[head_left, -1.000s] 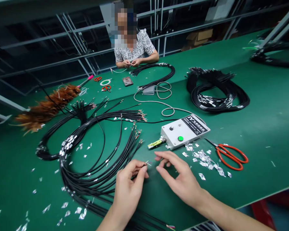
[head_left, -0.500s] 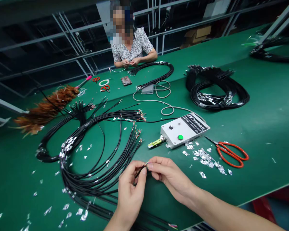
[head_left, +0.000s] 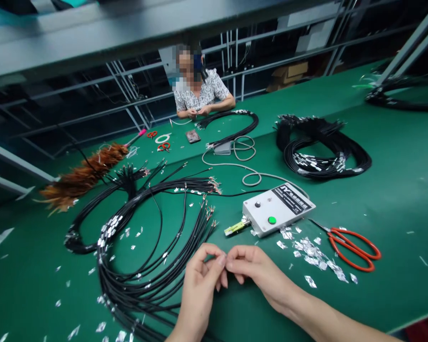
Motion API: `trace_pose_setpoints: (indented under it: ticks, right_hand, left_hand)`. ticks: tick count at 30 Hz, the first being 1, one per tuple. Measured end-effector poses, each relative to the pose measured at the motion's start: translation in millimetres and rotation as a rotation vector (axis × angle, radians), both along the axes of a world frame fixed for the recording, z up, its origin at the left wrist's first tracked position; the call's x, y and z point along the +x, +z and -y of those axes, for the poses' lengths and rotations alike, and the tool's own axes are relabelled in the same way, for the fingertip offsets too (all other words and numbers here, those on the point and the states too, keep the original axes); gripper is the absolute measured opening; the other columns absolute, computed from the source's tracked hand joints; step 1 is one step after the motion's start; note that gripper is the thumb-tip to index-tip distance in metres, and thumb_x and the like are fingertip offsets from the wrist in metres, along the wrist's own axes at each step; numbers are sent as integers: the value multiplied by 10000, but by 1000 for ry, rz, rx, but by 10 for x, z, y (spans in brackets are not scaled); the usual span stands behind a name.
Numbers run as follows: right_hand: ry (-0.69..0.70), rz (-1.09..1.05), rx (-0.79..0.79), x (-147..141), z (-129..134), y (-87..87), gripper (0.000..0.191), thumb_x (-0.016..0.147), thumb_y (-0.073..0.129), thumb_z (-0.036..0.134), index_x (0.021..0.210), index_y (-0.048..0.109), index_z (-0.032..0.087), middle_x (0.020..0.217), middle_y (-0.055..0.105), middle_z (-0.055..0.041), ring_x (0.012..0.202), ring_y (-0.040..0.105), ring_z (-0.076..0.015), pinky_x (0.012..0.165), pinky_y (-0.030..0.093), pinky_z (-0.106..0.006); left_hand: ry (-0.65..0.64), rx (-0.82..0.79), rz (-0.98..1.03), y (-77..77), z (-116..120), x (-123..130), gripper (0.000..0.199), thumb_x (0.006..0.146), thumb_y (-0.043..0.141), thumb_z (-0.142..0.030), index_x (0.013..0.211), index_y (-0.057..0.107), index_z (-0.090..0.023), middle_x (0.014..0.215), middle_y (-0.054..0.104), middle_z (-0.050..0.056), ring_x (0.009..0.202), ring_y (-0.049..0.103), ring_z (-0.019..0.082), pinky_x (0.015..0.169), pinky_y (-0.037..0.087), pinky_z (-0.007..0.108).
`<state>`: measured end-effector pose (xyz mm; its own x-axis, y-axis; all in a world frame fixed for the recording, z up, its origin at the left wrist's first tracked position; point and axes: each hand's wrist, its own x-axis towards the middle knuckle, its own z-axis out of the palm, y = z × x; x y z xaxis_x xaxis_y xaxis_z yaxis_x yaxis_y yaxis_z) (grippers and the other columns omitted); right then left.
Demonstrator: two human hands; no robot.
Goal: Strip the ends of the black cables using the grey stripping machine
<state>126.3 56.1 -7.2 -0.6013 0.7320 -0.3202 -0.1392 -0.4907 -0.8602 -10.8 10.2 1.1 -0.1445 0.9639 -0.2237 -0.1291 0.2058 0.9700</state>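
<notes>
My left hand [head_left: 203,280] is closed in a pinch, thumb against fingertips. My right hand [head_left: 251,266] pinches right beside it, the fingertips of both nearly touching. A black cable end with thin bare wires was between them half a second ago; now the fingers hide it almost wholly. To the left of my hands lies a large curved bundle of black cables [head_left: 128,285] with white tags and stripped copper-coloured ends. Just beyond my fingers stands a grey control box [head_left: 271,202] with a green button, a knob and a yellow-green clip [head_left: 236,228] at its front.
Orange-handled scissors [head_left: 355,247] lie at right by scraps of silver foil [head_left: 312,251]. A coiled cable bundle [head_left: 324,147] sits farther back. A feather duster [head_left: 85,173] is at left. Across the table [head_left: 388,209] sits a person [head_left: 201,97] with hands together. A metal shelf edge [head_left: 92,38] hangs above.
The view has tilted up a little, so things sit lower and slightly rightward. My fingertips have closed together, and the cable end that showed between them is now covered.
</notes>
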Motion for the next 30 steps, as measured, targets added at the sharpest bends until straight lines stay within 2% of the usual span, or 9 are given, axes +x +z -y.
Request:
trace_pose_setpoints:
  ticks: [3, 7, 11, 14, 17, 20, 23, 28, 30]
  right_hand:
    - [13, 89, 193, 41, -76, 4, 289, 742, 681, 435, 709, 585, 164, 604, 543, 19, 549, 447, -112, 562, 329, -240]
    - [-18, 247, 679, 141, -126, 72, 201, 867, 565, 321, 728, 595, 179, 743, 558, -14, 677, 524, -149, 626, 390, -262]
    - [-59, 478, 1027, 260, -132, 96, 156, 953, 496, 220, 864, 621, 196, 846, 631, -31, 728, 567, -169, 672, 390, -286]
    - [-97, 636, 1284, 278, -134, 79, 110, 944, 578, 242, 1034, 623, 198, 992, 667, -52, 798, 581, -199, 730, 369, -317]
    - [-67, 663, 1484, 219, -167, 62, 139, 965, 584, 305, 916, 631, 183, 878, 666, -29, 761, 567, -186, 691, 321, -312]
    - [14, 615, 1654, 182, -241, 45, 330, 1031, 461, 283, 751, 603, 180, 720, 628, 6, 659, 522, -149, 646, 275, -316]
    - [47, 617, 1759, 242, -329, 28, 366, 1047, 417, 265, 748, 611, 182, 700, 634, 8, 671, 521, -150, 671, 277, -325]
    - [-100, 838, 1766, 405, -500, -33, 87, 962, 590, 200, 926, 666, 179, 956, 708, -24, 900, 578, -183, 744, 309, -336]
    - [-95, 958, 1793, 426, -556, -75, 89, 918, 651, 170, 1004, 667, 168, 1017, 710, -33, 939, 583, -191, 768, 312, -347]
  left_hand:
    - [31, 62, -140, -91, 44, 18, 304, 887, 583, -485, 832, 585, -187, 655, 545, -13, 472, 472, 86, 457, 345, 201]
    - [81, 231, -385, -145, 71, 2, 290, 929, 528, -432, 789, 593, -187, 881, 535, 35, 557, 466, 93, 480, 372, 223]
    - [74, 240, -272, -142, -2, -26, 293, 908, 571, -438, 764, 574, -183, 782, 500, 5, 558, 444, 92, 479, 368, 204]
    - [107, 229, -211, -136, -55, -11, 309, 886, 597, -456, 754, 570, -178, 750, 496, -7, 537, 431, 85, 473, 363, 198]
    - [100, 269, -264, -129, -57, 2, 278, 883, 603, -413, 736, 566, -181, 739, 500, -1, 572, 445, 105, 493, 369, 207]
    - [-4, 340, -425, -125, -29, -18, 235, 923, 540, -311, 726, 556, -185, 757, 507, 14, 669, 494, 136, 572, 402, 220]
    - [-78, 375, -564, -138, -35, -43, 242, 939, 489, -252, 714, 546, -183, 783, 518, 27, 727, 512, 148, 631, 408, 231]
    - [51, 248, -390, -216, -211, -47, 209, 869, 562, -309, 703, 533, -185, 677, 488, -8, 598, 464, 130, 547, 377, 227]
    - [77, 208, -331, -252, -297, -48, 204, 836, 586, -332, 707, 525, -187, 635, 467, -30, 536, 425, 112, 510, 359, 219]
